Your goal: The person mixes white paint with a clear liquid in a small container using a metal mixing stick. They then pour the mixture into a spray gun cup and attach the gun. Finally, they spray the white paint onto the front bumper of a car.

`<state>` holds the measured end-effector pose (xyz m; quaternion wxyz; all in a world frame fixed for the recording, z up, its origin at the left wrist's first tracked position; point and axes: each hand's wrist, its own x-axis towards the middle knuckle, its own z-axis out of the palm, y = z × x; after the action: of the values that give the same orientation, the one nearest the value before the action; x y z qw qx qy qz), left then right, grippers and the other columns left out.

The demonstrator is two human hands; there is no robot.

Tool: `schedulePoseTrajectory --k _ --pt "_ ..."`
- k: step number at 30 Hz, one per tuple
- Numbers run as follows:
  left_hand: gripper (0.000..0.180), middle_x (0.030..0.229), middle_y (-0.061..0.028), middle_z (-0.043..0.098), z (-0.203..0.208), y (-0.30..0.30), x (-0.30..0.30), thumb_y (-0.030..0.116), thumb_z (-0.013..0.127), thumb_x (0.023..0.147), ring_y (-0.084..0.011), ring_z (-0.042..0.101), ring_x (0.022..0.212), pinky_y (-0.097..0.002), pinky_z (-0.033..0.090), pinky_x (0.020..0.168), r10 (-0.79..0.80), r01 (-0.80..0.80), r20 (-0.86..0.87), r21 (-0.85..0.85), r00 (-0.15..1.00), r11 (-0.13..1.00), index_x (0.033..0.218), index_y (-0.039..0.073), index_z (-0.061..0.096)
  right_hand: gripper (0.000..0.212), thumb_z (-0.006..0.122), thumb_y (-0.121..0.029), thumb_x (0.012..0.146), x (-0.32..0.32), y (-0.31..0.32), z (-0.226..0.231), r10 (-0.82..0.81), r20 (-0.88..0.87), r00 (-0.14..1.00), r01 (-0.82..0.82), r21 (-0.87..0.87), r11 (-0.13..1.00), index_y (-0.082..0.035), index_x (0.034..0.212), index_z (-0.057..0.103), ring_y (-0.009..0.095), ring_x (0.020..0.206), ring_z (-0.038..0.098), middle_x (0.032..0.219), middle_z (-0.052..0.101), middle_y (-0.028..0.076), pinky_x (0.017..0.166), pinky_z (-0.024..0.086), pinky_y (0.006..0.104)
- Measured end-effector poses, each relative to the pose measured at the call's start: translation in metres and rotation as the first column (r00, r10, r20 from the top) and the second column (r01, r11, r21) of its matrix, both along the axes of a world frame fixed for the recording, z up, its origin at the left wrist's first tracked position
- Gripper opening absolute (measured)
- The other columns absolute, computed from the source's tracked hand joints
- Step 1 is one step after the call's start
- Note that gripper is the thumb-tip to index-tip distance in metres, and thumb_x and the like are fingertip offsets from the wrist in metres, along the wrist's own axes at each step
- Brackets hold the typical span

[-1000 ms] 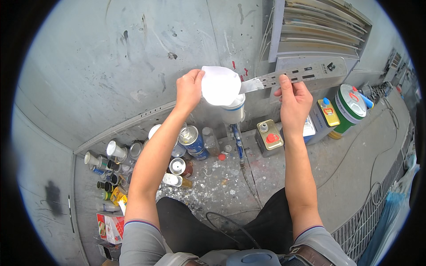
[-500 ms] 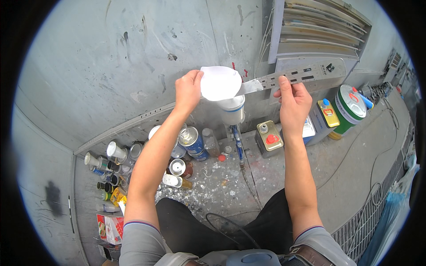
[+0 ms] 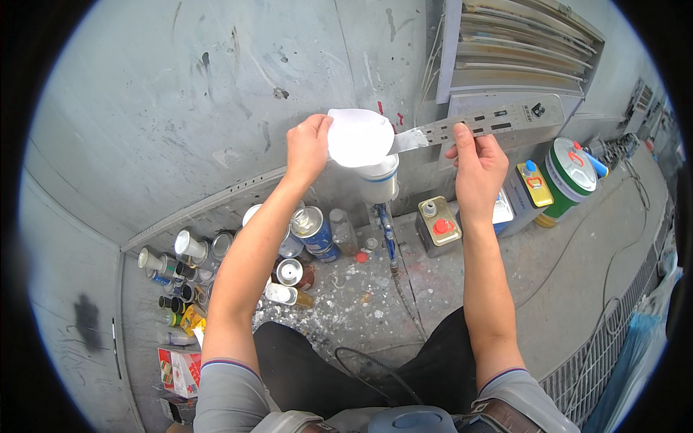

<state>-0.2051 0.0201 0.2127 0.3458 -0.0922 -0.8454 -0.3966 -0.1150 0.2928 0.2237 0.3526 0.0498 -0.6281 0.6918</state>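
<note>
In my left hand (image 3: pixel 308 148) is a white cup (image 3: pixel 361 137), gripped at its left side and tipped over a paint cup (image 3: pixel 379 186). That paint cup sits on top of a spray gun (image 3: pixel 388 231) with blue and metal parts, standing upright. The tipped cup hides most of its mouth. My right hand (image 3: pixel 476 169) pinches a slotted metal mixing stick (image 3: pixel 498 119) between thumb and fingers. White paint coats the stick's left end, which reaches the right side of the tipped cup. I cannot tell whether paint is flowing.
Paint cans (image 3: pixel 310 224), a clear bottle (image 3: pixel 342 231) and stacked cups (image 3: pixel 189 245) crowd the left floor. On the right stand a square tin (image 3: pixel 439 226), a blue-capped tin (image 3: pixel 533 186) and a green-and-white drum (image 3: pixel 567 177). A hose (image 3: pixel 406 296) trails from the gun; a vent grille (image 3: pixel 527 47) is on the wall.
The white cup and my left hand have shifted very slightly right. My right hand and the mixing stick look unmoved.
</note>
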Motion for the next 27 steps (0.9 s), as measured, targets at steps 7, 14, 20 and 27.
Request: schedulePoseTrajectory --k 7,14,20,27 --pt "0.025 0.089 -0.0247 0.073 0.006 0.002 0.005 0.020 0.064 0.102 -0.0390 0.072 0.080 -0.0423 0.055 0.075 -0.012 0.011 -0.014 -0.044 1.000 0.999 0.107 -0.001 0.075 0.031 0.072 -0.025 0.102 0.005 -0.002 0.005 -0.021 0.000 1.000 0.021 -0.017 1.000 0.000 0.084 0.069 0.004 0.066 0.049 0.070 0.063 -0.002 0.060 0.038 0.0244" --pt "0.025 0.088 -0.0252 0.073 0.004 0.001 0.004 0.020 0.065 0.102 -0.0362 0.074 0.079 -0.0424 0.056 0.075 -0.001 0.003 -0.055 0.024 0.998 1.000 0.106 -0.002 0.075 0.031 0.072 -0.025 0.102 0.002 -0.002 0.003 -0.023 -0.019 1.000 0.023 -0.013 1.000 0.000 0.083 0.069 0.004 0.066 0.048 0.072 0.062 -0.002 0.059 0.038 0.0247" --pt "0.025 0.089 -0.0242 0.074 0.001 0.001 0.005 0.020 0.065 0.102 -0.0355 0.074 0.079 -0.0421 0.056 0.076 0.007 -0.007 -0.004 0.000 1.000 1.000 0.106 -0.003 0.075 0.031 0.072 -0.024 0.102 0.005 -0.002 0.007 -0.025 -0.009 1.000 0.025 -0.024 0.999 0.000 0.084 0.070 0.005 0.066 0.048 0.072 0.061 -0.002 0.060 0.037 0.0248" --pt "0.026 0.090 -0.0241 0.075 -0.002 0.004 0.009 0.020 0.065 0.102 -0.0359 0.074 0.080 -0.0422 0.056 0.077 0.018 -0.016 -0.019 0.070 1.000 0.997 0.107 -0.003 0.075 0.032 0.072 -0.026 0.102 0.002 0.003 0.001 -0.035 0.010 0.999 0.035 0.018 0.999 0.000 0.084 0.069 0.005 0.066 0.048 0.072 0.062 -0.002 0.060 0.037 0.0247"
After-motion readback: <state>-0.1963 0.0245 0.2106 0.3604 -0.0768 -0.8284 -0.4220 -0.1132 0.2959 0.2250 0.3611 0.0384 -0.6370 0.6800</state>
